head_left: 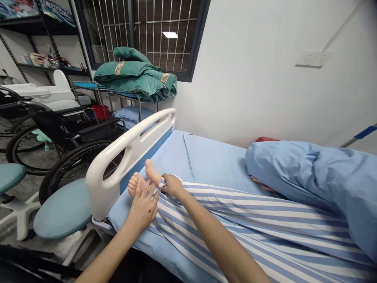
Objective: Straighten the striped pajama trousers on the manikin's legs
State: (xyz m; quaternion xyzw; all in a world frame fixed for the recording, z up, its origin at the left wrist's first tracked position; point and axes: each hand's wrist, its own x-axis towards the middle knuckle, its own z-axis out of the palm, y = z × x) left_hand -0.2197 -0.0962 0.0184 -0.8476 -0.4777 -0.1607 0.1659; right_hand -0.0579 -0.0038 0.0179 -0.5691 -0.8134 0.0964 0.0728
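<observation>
Two bare feet (136,184) stick out of blue-and-white striped trousers (235,200) at the foot end of a bed. My left hand (145,205) lies over the nearer ankle and trouser cuff, its fingers stretched and a little spread. Beside it, my right hand (173,185) has its fingers curled round the cuff of the farther trouser leg; the fingertips are partly hidden by cloth. The legs rest on a light blue sheet (212,153). A bunched blue quilt (300,169) covers the upper part, with some fingers showing under its edge.
A white bed end panel (101,173) rises just left of the feet. Beyond it stand a wheelchair (79,133), a teal stool (64,206) and folded green quilts (135,74) on a rack. A wall with a socket panel (313,59) bounds the far side.
</observation>
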